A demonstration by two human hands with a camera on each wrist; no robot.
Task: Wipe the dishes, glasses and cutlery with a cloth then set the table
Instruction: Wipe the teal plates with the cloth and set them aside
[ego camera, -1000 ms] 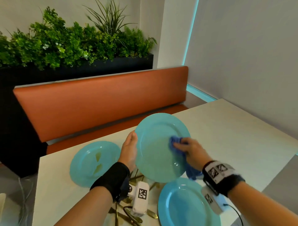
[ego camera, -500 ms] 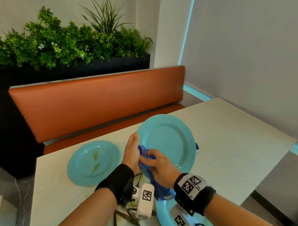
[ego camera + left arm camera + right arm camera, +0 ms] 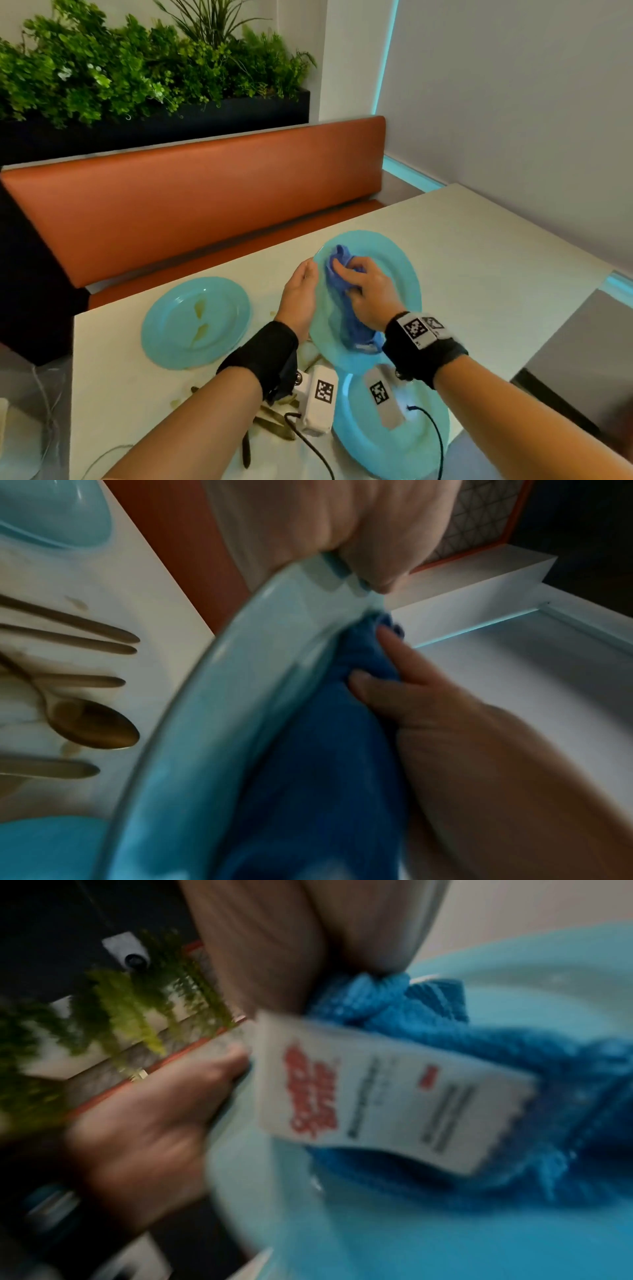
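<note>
turquoise plate in hand: the plate is held tilted above the table, its face toward me, its lower edge over a second plate near my body.
cloth: blue cloth bunched against the upper left of the plate's face; a white label hangs off it in the right wrist view.
right hand: my right hand is curled round the cloth, fingertips pressing it to the plate, wrist raised above the lower rim.
left hand: my left hand grips the plate's left rim, thumb hooked over the edge in the left wrist view, palm behind; forearm runs up from lower left.
method, my judgement: keep the rim grip firm so the plate does not swing under pressure; sweep the cloth round the well and out over the rim, then turn the plate to reach the far side.
risk, my judgement: the loose tail and label may drag across the plate below.
remaining: a third plate at left lies on the table with yellowish smears; gold cutlery lies under my left wrist, unwiped as far as i can judge.
</note>
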